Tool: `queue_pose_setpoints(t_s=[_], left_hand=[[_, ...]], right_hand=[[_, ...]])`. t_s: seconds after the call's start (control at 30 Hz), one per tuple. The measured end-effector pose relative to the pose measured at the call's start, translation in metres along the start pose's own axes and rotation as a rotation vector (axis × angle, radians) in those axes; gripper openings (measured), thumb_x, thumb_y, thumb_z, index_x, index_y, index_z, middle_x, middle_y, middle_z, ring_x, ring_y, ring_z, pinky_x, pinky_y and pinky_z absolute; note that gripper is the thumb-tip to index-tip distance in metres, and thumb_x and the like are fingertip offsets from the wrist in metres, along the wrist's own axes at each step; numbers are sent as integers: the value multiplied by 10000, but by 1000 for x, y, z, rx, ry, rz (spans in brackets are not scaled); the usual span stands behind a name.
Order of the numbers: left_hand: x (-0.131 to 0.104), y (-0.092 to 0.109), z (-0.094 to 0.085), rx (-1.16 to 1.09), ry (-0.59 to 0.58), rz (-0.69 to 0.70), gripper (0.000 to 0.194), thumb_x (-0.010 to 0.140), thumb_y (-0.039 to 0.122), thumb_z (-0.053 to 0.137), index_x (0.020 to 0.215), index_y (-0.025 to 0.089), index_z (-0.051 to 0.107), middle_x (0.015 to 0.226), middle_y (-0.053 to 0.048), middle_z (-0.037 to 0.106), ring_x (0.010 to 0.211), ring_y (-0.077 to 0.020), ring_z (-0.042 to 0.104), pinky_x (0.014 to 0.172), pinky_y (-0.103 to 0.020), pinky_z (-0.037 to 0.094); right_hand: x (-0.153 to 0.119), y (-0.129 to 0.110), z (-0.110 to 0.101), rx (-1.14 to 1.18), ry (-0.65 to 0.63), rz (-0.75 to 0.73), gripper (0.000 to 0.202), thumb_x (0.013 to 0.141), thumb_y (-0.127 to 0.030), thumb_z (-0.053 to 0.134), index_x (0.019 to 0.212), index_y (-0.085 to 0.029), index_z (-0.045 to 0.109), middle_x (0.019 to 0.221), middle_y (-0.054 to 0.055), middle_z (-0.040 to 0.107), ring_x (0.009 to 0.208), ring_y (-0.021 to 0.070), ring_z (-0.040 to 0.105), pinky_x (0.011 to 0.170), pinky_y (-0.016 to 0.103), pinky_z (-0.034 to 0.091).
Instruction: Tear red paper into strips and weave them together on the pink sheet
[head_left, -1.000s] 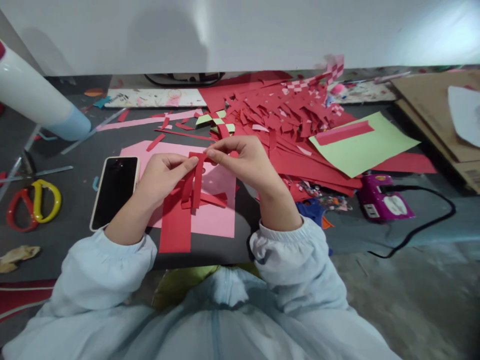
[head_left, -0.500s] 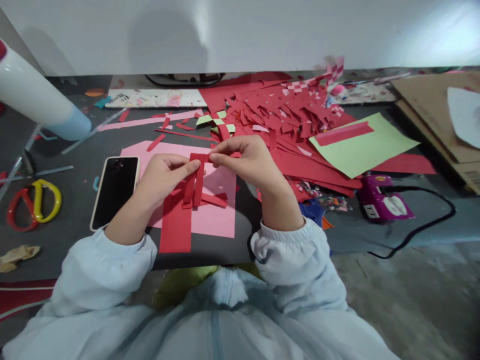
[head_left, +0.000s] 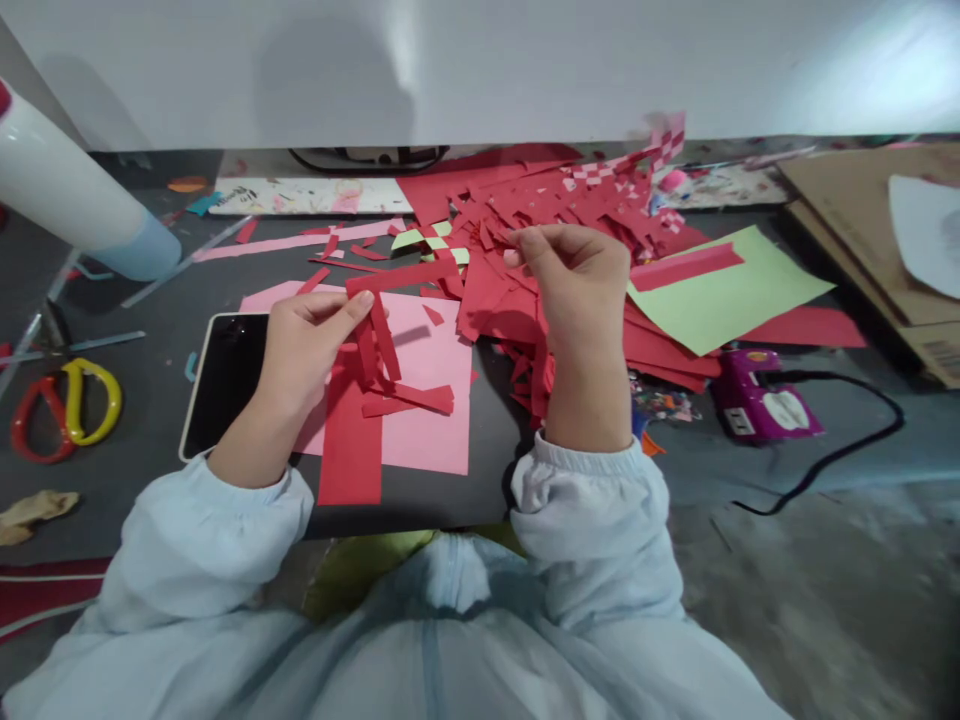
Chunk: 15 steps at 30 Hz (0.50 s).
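My left hand [head_left: 304, 345] pinches several narrow red paper strips [head_left: 385, 335] between thumb and fingers. One held strip reaches out to the right, while others hang down. Beneath them lie a pink paper sheet [head_left: 427, 445] and a wide red paper piece [head_left: 351, 465], with more loose red strips [head_left: 412, 397] on the pink. My right hand [head_left: 581, 285] is closed in a pinch above a heap of red paper scraps [head_left: 495, 300]. Red bits show near its fingertips, but I cannot make out whether one is in its grip.
A phone [head_left: 221, 375] lies beside my left wrist. Scissors [head_left: 90, 405] and a white bottle [head_left: 90, 190] are at the left. On the right are a light green sheet [head_left: 705, 310], a purple box [head_left: 772, 400] with a black cable, and cardboard [head_left: 847, 210].
My right hand has left the strips and moved right and away from me, over the red scraps. My left hand has shifted slightly left, still holding the strips, which now spread apart.
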<state>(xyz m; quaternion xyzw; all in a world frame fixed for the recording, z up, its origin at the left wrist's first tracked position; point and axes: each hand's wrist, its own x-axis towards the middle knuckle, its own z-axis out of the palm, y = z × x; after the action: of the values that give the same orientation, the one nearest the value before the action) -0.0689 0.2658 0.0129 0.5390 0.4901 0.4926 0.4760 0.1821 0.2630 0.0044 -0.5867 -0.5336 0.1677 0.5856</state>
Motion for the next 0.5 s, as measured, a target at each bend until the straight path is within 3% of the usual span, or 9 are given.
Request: queue_pose_setpoints(t_s=[0.23,0.37,0.5], left_hand=[[3,0,1,-71,51,37,323,710,394,834,538,185,659,556,35,537,524,-84,522,527,-230,444],[4,-2,1,-65,64,48,276,722,395,828,588,193,697,589,28,570,540,-90,532,534,-236,454],[5,-6,0,-75,81,61,243,713,399,834,621,206,719,616,21,606,567,-102,563,582,-252,510]], right_hand=[[2,-1,-9,-202,-32,127,206,886,-339,604,802,-183,710,722,42,707,698,176,656,728,362,533],[0,-3,-13,-583,-91,301,144,827,-259,625,725,-179,689,684,71,669,738,229,636,748,396,503],[-3,-6,-8,-840,-174,362,91,793,-240,647,774,-175,708,789,135,698,855,308,652,811,452,491]])
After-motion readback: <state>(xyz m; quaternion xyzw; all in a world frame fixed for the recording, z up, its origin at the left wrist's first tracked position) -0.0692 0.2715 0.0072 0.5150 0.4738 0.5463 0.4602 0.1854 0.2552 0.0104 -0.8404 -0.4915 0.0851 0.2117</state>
